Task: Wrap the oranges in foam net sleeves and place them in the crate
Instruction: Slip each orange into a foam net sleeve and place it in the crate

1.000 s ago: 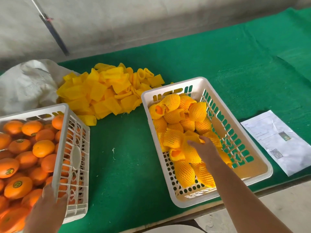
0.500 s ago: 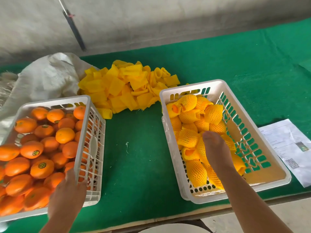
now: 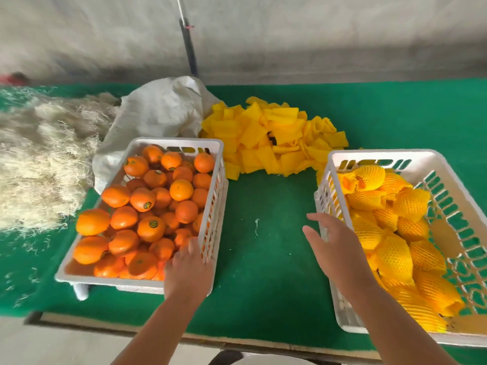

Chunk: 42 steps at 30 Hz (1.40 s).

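Bare oranges (image 3: pixel 147 204) heaped in left white crate (image 3: pixel 210 206), directly ahead of left hand (image 3: pixel 188 272); fingers reach in over near right corner, touching fruit, whether gripping cannot tell. Right hand (image 3: pixel 334 248) empty, fingers spread, beside wall of right crate (image 3: pixel 324 206) holding sleeved oranges (image 3: pixel 390 233). Loose foam sleeves (image 3: pixel 274 138) piled behind, between crates, on green table (image 3: pixel 263 246).

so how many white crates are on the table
2. The left crate, full of bare oranges, sits by the left hand. The right crate holds wrapped oranges beside the right hand. None seem hidden.
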### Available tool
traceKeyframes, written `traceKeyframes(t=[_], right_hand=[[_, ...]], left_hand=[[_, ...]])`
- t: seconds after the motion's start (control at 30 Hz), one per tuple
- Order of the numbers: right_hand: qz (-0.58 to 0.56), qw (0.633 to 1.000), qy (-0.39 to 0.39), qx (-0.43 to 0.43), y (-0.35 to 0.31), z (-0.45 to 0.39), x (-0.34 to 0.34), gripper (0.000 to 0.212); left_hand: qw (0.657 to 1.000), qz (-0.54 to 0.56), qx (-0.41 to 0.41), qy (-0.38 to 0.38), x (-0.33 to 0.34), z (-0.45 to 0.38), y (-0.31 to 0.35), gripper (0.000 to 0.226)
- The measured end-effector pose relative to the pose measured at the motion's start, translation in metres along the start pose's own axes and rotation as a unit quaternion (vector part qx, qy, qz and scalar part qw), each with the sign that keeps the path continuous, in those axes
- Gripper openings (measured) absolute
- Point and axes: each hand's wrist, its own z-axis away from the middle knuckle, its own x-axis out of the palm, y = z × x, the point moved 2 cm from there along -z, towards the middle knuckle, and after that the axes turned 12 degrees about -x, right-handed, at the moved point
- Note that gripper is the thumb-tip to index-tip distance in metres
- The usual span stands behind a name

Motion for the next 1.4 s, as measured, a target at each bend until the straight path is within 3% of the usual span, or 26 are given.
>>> traceKeyframes(t=[0.13,0.23,0.33,0.5,0.63,0.93,1.23,1.4], right_hand=[[0.019,0.997,-0.06,-0.037,-0.027,0.0,0.035,0.036],[0.029,0.993,-0.101,-0.061,-0.048,-0.002,0.058,0.036],[0.029,0.989,-0.128,-0.073,-0.067,-0.003,0.078,0.035],[0.034,0.983,-0.162,-0.076,-0.095,-0.008,0.107,0.037],[0.033,0.982,-0.172,-0.065,-0.108,-0.009,0.124,0.037],[0.039,0.983,-0.178,-0.018,-0.105,-0.003,0.144,0.037],[0.035,0.985,-0.17,0.021,-0.092,0.011,0.15,0.036],[0.021,0.986,-0.158,0.039,-0.085,0.014,0.143,0.033]], left_hand=[[0.999,0.028,0.003,-0.037,0.0,-0.005,-0.008,0.045],[0.99,0.121,-0.012,-0.074,-0.007,-0.012,-0.016,0.043],[0.984,0.171,-0.014,-0.054,-0.025,-0.025,-0.035,0.034],[0.992,0.1,0.013,0.071,-0.06,-0.067,-0.079,0.039],[0.999,-0.006,0.009,0.048,-0.066,-0.095,-0.102,0.058],[0.985,-0.139,0.061,0.078,-0.058,-0.121,-0.108,0.059],[0.984,-0.134,0.106,0.044,-0.061,-0.143,-0.115,0.058],[0.994,-0.024,0.099,0.038,-0.064,-0.143,-0.118,0.064]])
